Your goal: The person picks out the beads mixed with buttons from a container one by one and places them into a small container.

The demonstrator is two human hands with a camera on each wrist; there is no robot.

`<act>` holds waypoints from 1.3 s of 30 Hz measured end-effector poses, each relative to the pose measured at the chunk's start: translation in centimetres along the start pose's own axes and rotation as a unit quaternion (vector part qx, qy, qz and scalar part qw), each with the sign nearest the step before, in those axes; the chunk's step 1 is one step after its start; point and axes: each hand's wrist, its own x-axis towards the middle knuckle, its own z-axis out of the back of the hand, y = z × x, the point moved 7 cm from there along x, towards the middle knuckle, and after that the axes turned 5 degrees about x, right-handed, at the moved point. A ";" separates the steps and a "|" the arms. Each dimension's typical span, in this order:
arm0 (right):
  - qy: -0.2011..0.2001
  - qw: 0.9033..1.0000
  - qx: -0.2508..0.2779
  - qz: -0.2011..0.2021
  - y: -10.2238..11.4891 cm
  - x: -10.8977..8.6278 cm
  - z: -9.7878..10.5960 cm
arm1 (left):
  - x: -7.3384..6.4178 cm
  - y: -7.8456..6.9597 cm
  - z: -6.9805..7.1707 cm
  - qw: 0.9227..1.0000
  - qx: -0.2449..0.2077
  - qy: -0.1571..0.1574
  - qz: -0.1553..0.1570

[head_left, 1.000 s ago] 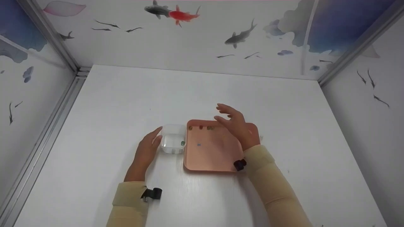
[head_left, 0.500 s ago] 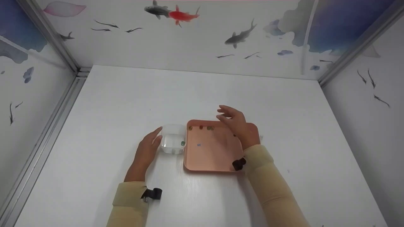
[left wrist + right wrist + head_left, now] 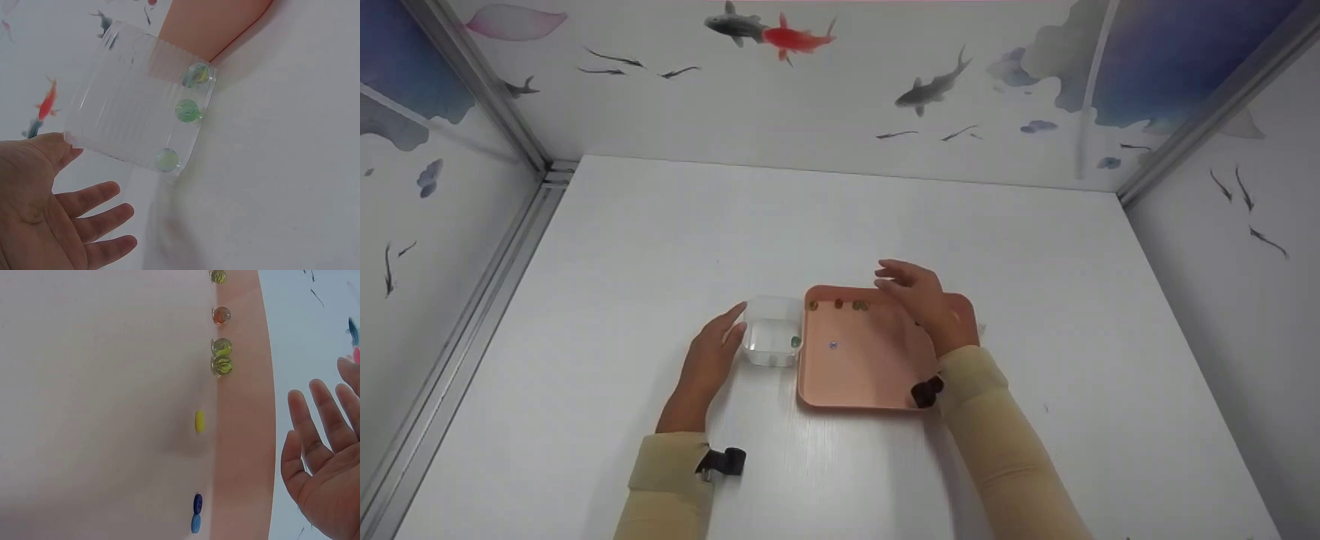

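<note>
We see the left hand (image 3: 711,358) at the left side of a clear plastic box (image 3: 771,360), its thumb and forefinger against the outer wall. From the left wrist we see the other three fingers (image 3: 104,221) loose and spread, grasping nothing. The box sits upright on the white table (image 3: 750,225), just beside the left edge of a pink tray (image 3: 847,382). Inside, along the bottom, we make out a green marble (image 3: 187,111), a pale marble (image 3: 167,160) and a yellow-streaked marble (image 3: 198,73), with perhaps one more behind the last.

We find the right hand (image 3: 916,298) raised over the far right part of the tray, fingertips showing past its far edge. Its fingers are released and gently bent, with nothing in them.

On the tray floor by the far rim, we count four marbles in a line: a yellow marble (image 3: 219,277), an orange marble (image 3: 221,315) and two yellow-green marbles (image 3: 223,365) that touch. Farther along lie a small yellow piece (image 3: 199,421), then a dark blue piece (image 3: 198,503) touching a light blue piece (image 3: 196,523). We also notice a tiny bluish bead (image 3: 832,345), too small to identify, left of the tray's middle.
</note>
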 end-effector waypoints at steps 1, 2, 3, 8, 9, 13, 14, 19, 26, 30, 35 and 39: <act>0.000 1.000 -0.003 -0.004 -0.1 0.0 0.0 | 0.0 0.0 0.0 1.000 0.001 -0.001 0.000; 0.001 1.000 -0.005 -0.010 -0.2 0.0 0.0 | 0.0 -0.1 0.0 1.000 0.002 -0.001 0.000; 0.001 1.000 -0.007 -0.017 -0.3 0.0 -0.1 | -0.1 -0.1 0.0 1.000 0.002 -0.001 0.002; 0.008 1.000 -0.005 -0.027 -0.6 -0.1 -0.2 | 0.0 0.0 0.0 1.000 -0.003 0.004 0.005; 0.009 1.000 -0.002 -0.024 -0.6 0.0 -0.2 | 0.0 0.0 0.0 1.000 -0.005 0.006 0.005; 0.020 1.000 -0.007 -0.011 -0.7 0.1 -0.4 | 0.1 0.0 0.0 1.000 -0.007 0.011 0.007; 0.022 1.000 -0.012 -0.013 -0.8 0.1 -0.4 | 0.1 0.0 0.0 1.000 -0.007 0.011 0.007; 0.037 0.998 -0.036 -0.031 -1.2 0.1 -0.7 | 0.1 0.0 0.1 1.000 -0.006 0.009 0.007; 0.057 0.995 -0.064 -0.052 -1.6 0.3 -1.1 | 0.2 0.0 0.1 1.000 -0.005 0.008 0.006; 0.073 0.992 -0.080 -0.066 -1.6 0.2 -1.1 | 0.2 0.0 0.1 1.000 -0.007 0.009 0.009; 0.090 0.986 -0.104 -0.097 -2.0 0.0 -1.2 | 0.1 -0.1 0.2 1.000 -0.008 0.007 0.009; 0.104 0.982 -0.101 -0.120 -2.1 -0.3 -1.3 | 0.0 -0.2 0.2 1.000 -0.005 0.006 0.005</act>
